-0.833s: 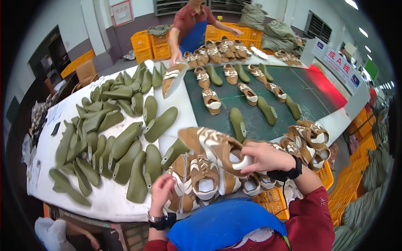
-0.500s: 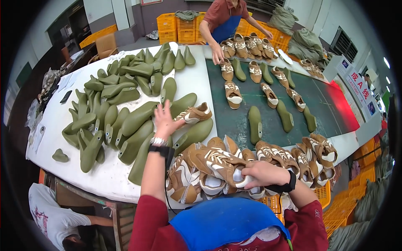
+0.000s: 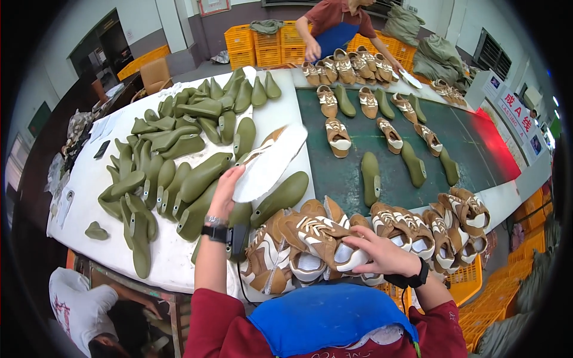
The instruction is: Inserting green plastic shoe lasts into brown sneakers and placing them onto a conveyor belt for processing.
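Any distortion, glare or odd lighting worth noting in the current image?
Head view: fisheye bending bows the white table and the picture's rim goes black; head view: the shoe's pale underside, above the left hand, looks nearly washed out; head view: a red glow tints the green surface.

Free room on the green belt, beyond a barrier of brown shoes

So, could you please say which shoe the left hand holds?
The shoe with its white sole showing; shoes by the right hand show brown, laced uppers.
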Motion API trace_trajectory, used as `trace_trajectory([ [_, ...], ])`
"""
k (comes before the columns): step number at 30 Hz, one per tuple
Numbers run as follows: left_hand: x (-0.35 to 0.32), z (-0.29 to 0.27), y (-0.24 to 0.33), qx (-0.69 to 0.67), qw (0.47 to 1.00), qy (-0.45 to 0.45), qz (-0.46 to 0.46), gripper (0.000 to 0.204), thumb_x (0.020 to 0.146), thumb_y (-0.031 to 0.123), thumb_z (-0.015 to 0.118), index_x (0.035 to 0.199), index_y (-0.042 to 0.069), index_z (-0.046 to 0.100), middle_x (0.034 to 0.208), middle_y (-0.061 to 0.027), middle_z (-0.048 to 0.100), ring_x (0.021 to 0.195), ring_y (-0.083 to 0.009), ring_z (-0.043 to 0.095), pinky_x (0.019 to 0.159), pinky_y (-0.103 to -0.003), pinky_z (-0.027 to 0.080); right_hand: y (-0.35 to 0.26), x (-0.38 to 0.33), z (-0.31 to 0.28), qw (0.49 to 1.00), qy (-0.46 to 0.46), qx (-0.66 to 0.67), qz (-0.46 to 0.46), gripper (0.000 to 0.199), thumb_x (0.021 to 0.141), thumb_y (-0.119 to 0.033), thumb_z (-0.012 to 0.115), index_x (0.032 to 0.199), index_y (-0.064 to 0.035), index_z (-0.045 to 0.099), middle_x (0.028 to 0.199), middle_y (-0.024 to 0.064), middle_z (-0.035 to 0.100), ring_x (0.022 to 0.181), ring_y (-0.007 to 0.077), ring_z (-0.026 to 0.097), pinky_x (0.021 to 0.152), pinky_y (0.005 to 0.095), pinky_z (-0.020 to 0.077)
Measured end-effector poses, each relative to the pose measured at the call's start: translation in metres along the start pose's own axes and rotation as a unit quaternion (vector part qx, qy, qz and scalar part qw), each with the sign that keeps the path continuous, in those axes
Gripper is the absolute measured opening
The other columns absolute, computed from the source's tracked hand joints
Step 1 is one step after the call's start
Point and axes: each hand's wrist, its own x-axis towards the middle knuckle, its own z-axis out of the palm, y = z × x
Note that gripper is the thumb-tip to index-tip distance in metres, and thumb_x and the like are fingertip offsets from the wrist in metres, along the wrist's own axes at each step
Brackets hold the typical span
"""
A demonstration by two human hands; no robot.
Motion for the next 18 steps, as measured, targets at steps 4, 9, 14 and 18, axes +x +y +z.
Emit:
trace_trajectory([
  [4, -0.076, 0.022, 0.018, -0.036, 0.998, -0.04, 0.039, 0.042, 0.087, 0.021, 0.056, 0.119, -0.004, 0.048, 0.104, -0.0078, 0.061, 0.09, -0.0141, 0.06, 0.079, -0.027, 0.049, 0.013, 0.0, -0.002, 0.999, -0.004, 0.017, -0.035, 0.073, 0.071, -0.036, 0.073, 0.129, -0.0068, 0.041, 0.127, 0.0209, 0.041, 0.114, 0.0378, 0.045, 0.095, 0.04, 0.0383],
  [9, -0.123, 0.042, 0.007, 0.045, 0.996, -0.064, 0.046, 0.034, 0.088, 0.019, 0.057, 0.112, -0.005, 0.054, 0.095, -0.0046, 0.062, 0.083, -0.0081, 0.058, 0.073, -0.022, 0.047, 0.028, -0.003, -0.014, 0.985, -0.012, 0.173, 0.024, 0.064, 0.081, -0.028, 0.064, 0.132, -0.0025, 0.037, 0.127, 0.0177, 0.045, 0.117, 0.0281, 0.045, 0.098, 0.0356, 0.0365],
  [14, -0.143, 0.068, 0.004, 0.256, 0.959, -0.07, 0.103, 0.031, 0.087, 0.02, 0.057, 0.105, -0.005, 0.061, 0.077, -0.0031, 0.063, 0.069, -0.0054, 0.054, 0.061, -0.022, 0.045, 0.028, -0.003, -0.03, 0.84, 0.149, 0.507, 0.121, 0.053, 0.095, -0.031, 0.042, 0.139, -0.0077, 0.025, 0.128, 0.0121, 0.045, 0.104, 0.0205, 0.055, 0.087, 0.0322, 0.0459],
  [18, -0.151, 0.098, 0.011, 0.384, 0.851, -0.14, 0.331, 0.028, 0.076, 0.01, 0.066, 0.103, 0.0, 0.064, 0.077, -0.0106, 0.066, 0.064, -0.0158, 0.062, 0.06, -0.026, 0.048, 0.015, -0.004, -0.041, 0.726, 0.167, 0.66, 0.103, 0.053, 0.096, -0.042, 0.033, 0.136, -0.0075, 0.032, 0.122, 0.0067, 0.051, 0.106, 0.0146, 0.054, 0.088, 0.0291, 0.0448],
])
